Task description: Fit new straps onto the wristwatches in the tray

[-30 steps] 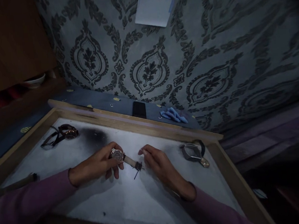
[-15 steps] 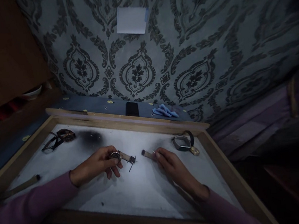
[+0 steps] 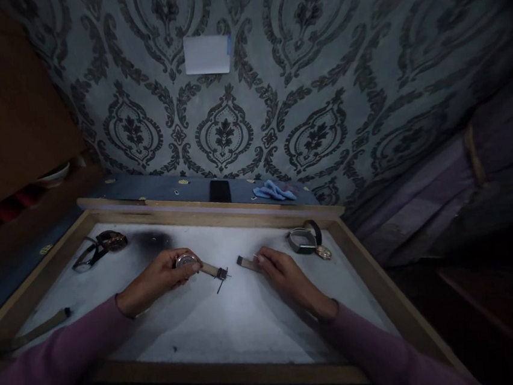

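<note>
My left hand [image 3: 162,274] is closed around a round silver watch [image 3: 185,261], its face turned upward. Just right of those fingers, a tan strip [image 3: 209,269] ends in a dark metal piece [image 3: 221,274] with thin rods sticking out. My right hand [image 3: 287,274] pinches a small thin silver piece [image 3: 257,258], too small to name. Beside its fingertips runs another tan strip [image 3: 246,263] with a dark end; I cannot tell whether the fingers hold it. Both hands are over a shallow wooden tray [image 3: 204,212] with a white bottom.
Dark-strapped watches [image 3: 111,240] lie at the tray's back left. A grey-framed watch [image 3: 302,241] and a gold round piece [image 3: 323,252] are at the right. An olive strip [image 3: 46,323] rests by my left sleeve. Behind stand a black phone [image 3: 219,191] and a blue cloth [image 3: 274,191].
My left hand has turned the watch flatter, and its lower fingers have curled in. My right hand stays pinched near the strip. The whole view has shifted slightly.
</note>
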Demonstrator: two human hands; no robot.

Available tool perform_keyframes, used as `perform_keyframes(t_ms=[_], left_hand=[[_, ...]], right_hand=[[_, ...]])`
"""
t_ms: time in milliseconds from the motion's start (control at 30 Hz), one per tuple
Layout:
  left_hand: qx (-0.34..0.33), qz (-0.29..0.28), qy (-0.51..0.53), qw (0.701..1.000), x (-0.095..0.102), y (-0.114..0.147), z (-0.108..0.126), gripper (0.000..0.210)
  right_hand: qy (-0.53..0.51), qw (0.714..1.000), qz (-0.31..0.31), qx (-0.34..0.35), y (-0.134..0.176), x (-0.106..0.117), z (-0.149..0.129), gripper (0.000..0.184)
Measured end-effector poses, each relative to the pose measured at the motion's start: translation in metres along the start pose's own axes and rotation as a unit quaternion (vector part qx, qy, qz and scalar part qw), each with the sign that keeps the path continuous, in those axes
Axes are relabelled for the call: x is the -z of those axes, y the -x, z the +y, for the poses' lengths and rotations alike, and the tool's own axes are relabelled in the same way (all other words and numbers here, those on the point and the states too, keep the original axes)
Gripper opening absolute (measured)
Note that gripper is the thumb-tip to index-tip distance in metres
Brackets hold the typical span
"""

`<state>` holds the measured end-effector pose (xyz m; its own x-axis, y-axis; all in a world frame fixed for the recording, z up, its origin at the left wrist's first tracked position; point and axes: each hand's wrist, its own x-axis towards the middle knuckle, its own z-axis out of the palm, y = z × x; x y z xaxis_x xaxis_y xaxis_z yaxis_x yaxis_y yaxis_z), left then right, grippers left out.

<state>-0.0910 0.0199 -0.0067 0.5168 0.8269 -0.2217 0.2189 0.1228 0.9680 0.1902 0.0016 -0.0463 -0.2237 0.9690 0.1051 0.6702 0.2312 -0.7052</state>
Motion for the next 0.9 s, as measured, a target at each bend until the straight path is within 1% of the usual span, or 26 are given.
perform_keyframes(t_ms=[67,167,233,300,333,400,500,567,600,667,767,900], left_hand=[[0.000,-0.036,-0.009,0.999,-0.002,0.003,0.003,0.038],[0.013,-0.104,0.001,0.994,-0.008,0.006,0.007,0.035],[0.035,-0.142,0.023,0.989,-0.014,0.008,0.008,0.034],[0.051,-0.162,0.030,0.985,-0.020,0.008,0.007,0.033],[0.050,-0.163,0.019,0.985,-0.022,0.008,0.006,0.032],[0.021,-0.161,-0.036,0.986,-0.028,0.006,0.004,0.028],[-0.067,-0.156,-0.161,0.972,-0.033,0.000,0.002,0.022],[-0.109,-0.155,-0.215,0.958,-0.034,-0.004,0.001,0.020],[-0.113,-0.152,-0.227,0.955,-0.034,-0.006,0.000,0.020],[-0.100,-0.142,-0.232,0.957,-0.034,-0.009,-0.001,0.021],[-0.075,-0.127,-0.210,0.966,-0.032,-0.013,-0.001,0.024],[-0.056,-0.120,-0.180,0.975,-0.029,-0.019,0.000,0.028]], right_hand=[[0.028,1.000,-0.003,0.000,0.000,0.002,-0.002,0.030],[0.077,0.997,-0.009,-0.010,0.002,0.004,-0.008,0.029],[0.110,0.993,-0.022,-0.022,0.004,0.005,-0.011,0.022],[0.139,0.989,-0.037,-0.036,0.004,0.006,-0.012,0.016],[0.152,0.986,-0.044,-0.043,0.004,0.006,-0.012,0.015],[0.173,0.982,-0.052,-0.056,0.003,0.006,-0.012,0.017],[0.189,0.978,-0.056,-0.066,0.001,0.006,-0.012,0.020],[0.197,0.976,-0.059,-0.068,0.000,0.006,-0.012,0.020],[0.201,0.975,-0.060,-0.068,0.000,0.006,-0.012,0.020],[0.206,0.974,-0.063,-0.066,0.000,0.007,-0.012,0.019],[0.202,0.975,-0.064,-0.065,0.000,0.007,-0.010,0.017],[0.203,0.975,-0.066,-0.058,0.000,0.006,-0.007,0.013]])
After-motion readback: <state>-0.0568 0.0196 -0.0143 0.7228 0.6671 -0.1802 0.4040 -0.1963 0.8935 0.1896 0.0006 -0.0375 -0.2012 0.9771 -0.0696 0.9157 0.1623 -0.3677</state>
